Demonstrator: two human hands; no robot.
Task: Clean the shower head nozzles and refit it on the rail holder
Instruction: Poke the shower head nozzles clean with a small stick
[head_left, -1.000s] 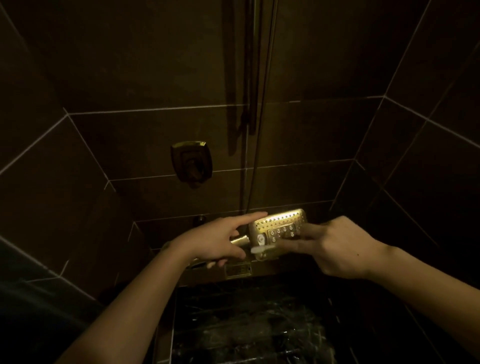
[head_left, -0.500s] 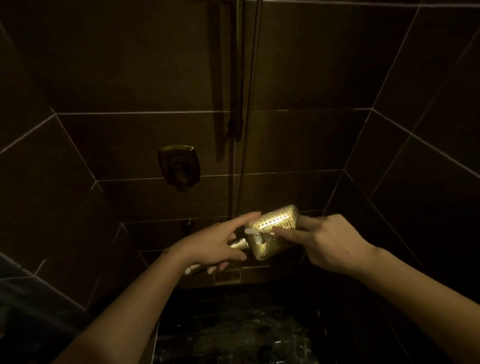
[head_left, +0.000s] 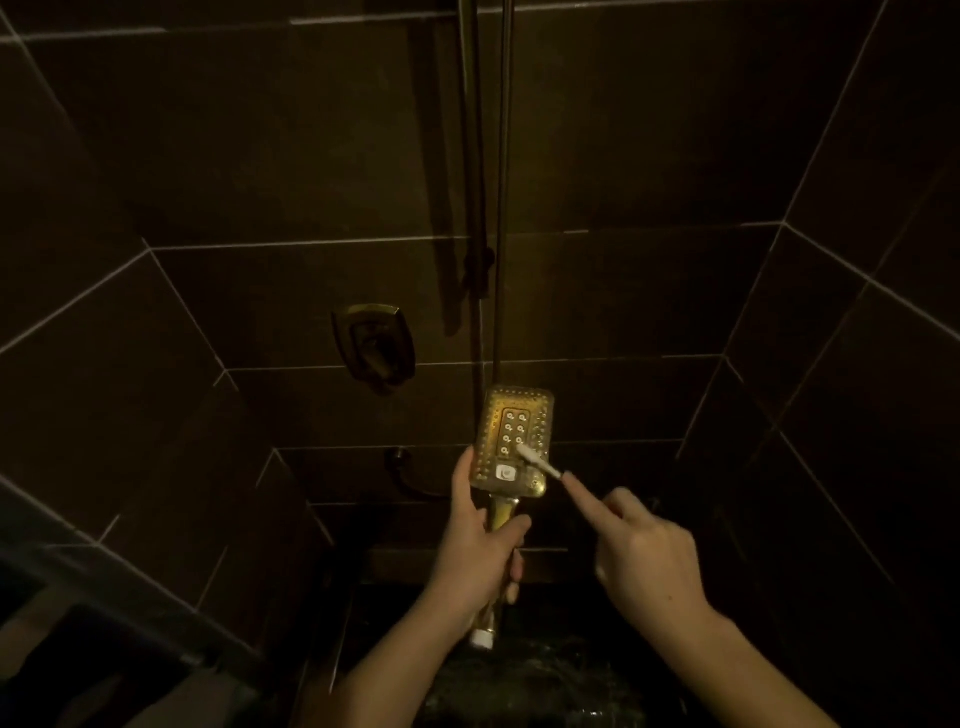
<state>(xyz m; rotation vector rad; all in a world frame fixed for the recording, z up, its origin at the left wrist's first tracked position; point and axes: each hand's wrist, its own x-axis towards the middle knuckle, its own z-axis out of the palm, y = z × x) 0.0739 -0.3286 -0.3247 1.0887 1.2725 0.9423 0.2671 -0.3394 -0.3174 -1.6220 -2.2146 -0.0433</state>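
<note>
**Brush on nozzles, shower head upright in L hand**

On the back wall I see the valve handle (head_left: 375, 347), left of the rail (head_left: 471, 208) and hose (head_left: 502, 208). My L hand (head_left: 480, 558) is wrapped round the shower head (head_left: 514, 441) handle, thumb along its left edge, nozzle face toward me. R hand (head_left: 647, 558) pinches a small white brush (head_left: 537, 462), index finger extended along it, tip touching the centre nozzles.
</note>
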